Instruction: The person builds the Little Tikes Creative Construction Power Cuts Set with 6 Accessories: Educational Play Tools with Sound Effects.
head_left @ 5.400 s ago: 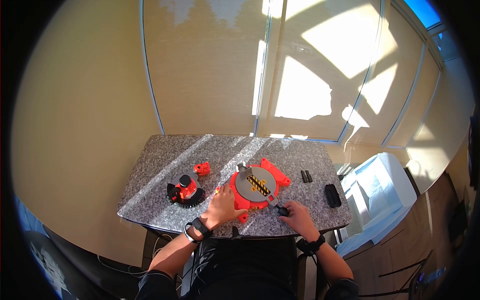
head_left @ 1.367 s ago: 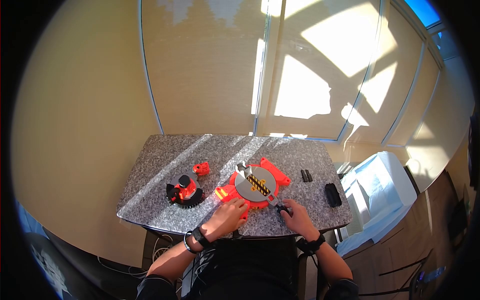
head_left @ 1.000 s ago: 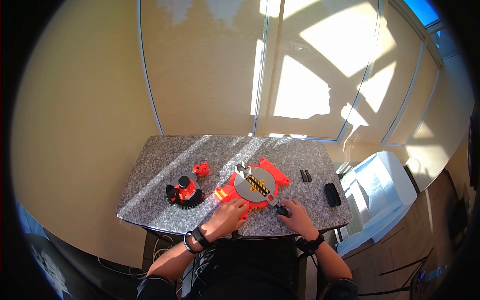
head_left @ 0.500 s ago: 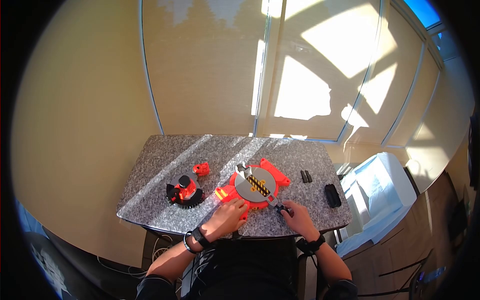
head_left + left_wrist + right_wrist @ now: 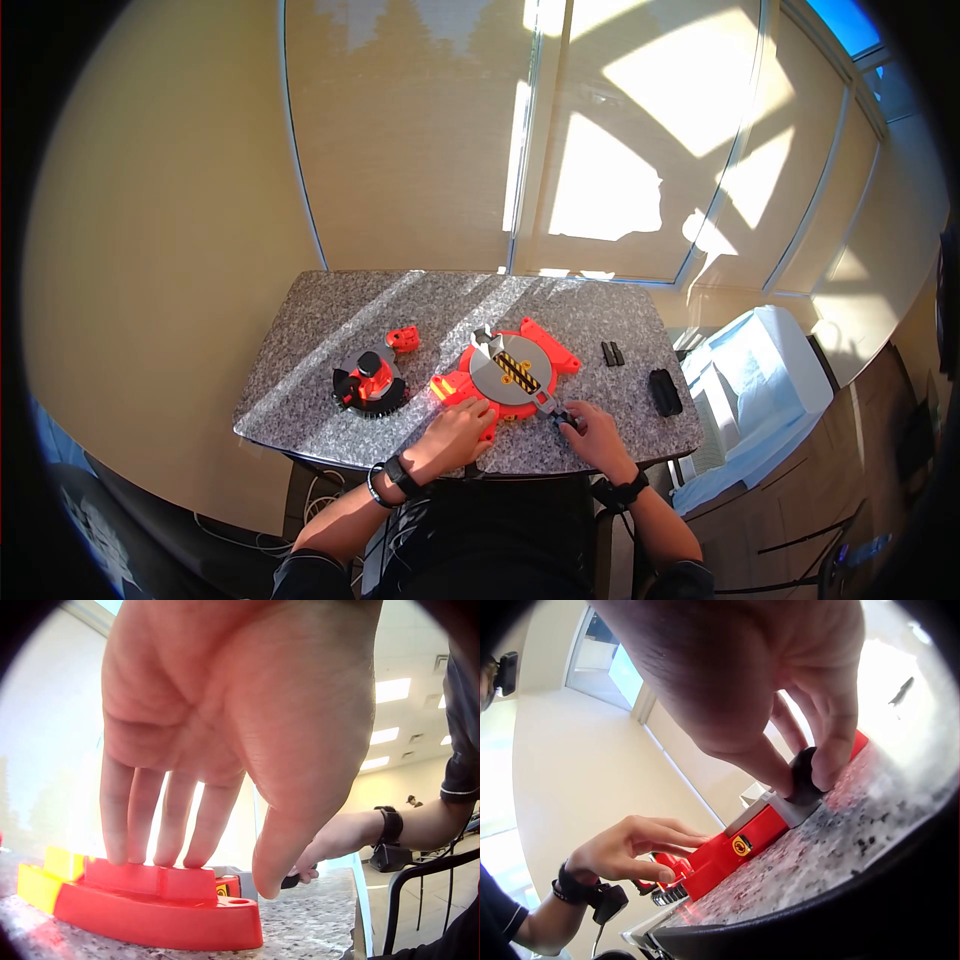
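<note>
Fingertips of the left hand rest on the red base, its four fingers straight and grasping nothing; the left wrist view shows this contact from below the palm, where the head view shows only the back of the hand. The right hand pinches a black knob between thumb and fingers, a grip largely covered in the head view. The right wrist view also brings out a round yellow emblem on the base's side wall.

The base lies flat near the middle of the worktop, towards its near edge, carrying a grey disc. The disc's striped strip and grey arm share a long axis slanting from far left to near right, the arm pointing at the right hand.

A red-and-black assembly stands to the left; two small black pieces and a black tray-like part lie to the right.
</note>
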A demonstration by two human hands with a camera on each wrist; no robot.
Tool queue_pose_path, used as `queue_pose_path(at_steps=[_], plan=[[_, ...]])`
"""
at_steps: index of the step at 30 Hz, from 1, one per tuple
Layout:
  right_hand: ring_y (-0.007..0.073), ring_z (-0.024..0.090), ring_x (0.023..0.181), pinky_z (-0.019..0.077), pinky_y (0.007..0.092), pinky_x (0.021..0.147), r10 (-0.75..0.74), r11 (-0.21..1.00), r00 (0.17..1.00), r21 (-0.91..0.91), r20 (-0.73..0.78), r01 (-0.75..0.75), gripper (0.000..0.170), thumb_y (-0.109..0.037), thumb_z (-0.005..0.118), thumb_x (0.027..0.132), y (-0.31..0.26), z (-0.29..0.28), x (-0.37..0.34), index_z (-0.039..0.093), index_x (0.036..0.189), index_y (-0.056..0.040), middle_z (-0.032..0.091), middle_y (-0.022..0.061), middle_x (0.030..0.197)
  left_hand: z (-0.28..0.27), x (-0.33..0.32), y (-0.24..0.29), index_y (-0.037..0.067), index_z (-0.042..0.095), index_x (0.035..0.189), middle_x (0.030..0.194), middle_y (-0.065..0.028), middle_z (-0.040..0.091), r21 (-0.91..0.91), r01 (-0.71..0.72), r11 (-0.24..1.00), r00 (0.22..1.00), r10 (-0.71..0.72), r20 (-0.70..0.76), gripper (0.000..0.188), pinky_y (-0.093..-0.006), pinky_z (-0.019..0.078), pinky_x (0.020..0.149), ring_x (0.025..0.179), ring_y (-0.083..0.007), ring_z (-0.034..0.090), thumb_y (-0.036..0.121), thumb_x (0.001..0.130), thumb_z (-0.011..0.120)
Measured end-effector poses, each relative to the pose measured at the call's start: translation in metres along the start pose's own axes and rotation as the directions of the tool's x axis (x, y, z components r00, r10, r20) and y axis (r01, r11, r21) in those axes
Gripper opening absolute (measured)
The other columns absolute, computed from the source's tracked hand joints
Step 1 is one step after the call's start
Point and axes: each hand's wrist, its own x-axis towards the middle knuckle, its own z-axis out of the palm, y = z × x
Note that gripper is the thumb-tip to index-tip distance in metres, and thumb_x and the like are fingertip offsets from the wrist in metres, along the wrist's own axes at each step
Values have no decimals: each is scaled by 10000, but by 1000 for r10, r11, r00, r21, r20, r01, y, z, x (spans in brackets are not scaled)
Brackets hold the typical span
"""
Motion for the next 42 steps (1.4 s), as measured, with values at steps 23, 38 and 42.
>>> queue_pose_path(at_steps=[23, 38, 42], plan=[[258, 704, 728, 573, 370, 685, -8, 1000, 1000, 26, -10, 9, 382, -117, 764, 854, 2, -1, 0, 642, 1203, -22, 698, 174, 1037, 1, 0, -1, -6, 609, 1270, 1245, -168, 628, 5, 3, 1000, 1000, -3, 9, 546, -438, 520, 979, 1173, -357, 611, 228, 813, 796], [260, 691, 729, 565, 366, 701, -10, 1000, 1000, 22, -11, 10, 379, -132, 761, 867, -5, -1, -1, 632, 1200, -6, 668, 155, 1061, -1, 0, 0, -11, 609, 1272, 1244, -166, 628, -12, 17, 1000, 999, -17, 29, 553, -436, 518, 976, 1168, -356, 612, 238, 814, 794], [221, 701, 719, 576, 335, 680, -30, 999, 999, 17, -28, 30, 371, -124, 768, 870, 7, 4, -1, 639, 1200, -13, 681, 158, 1080, 2, -1, -2, -10, 610, 1273, 1246, -166, 627, 3, 7, 1000, 1000, -7, 16, 552, -438, 517, 981, 1178, -357, 608, 240, 816, 792]])
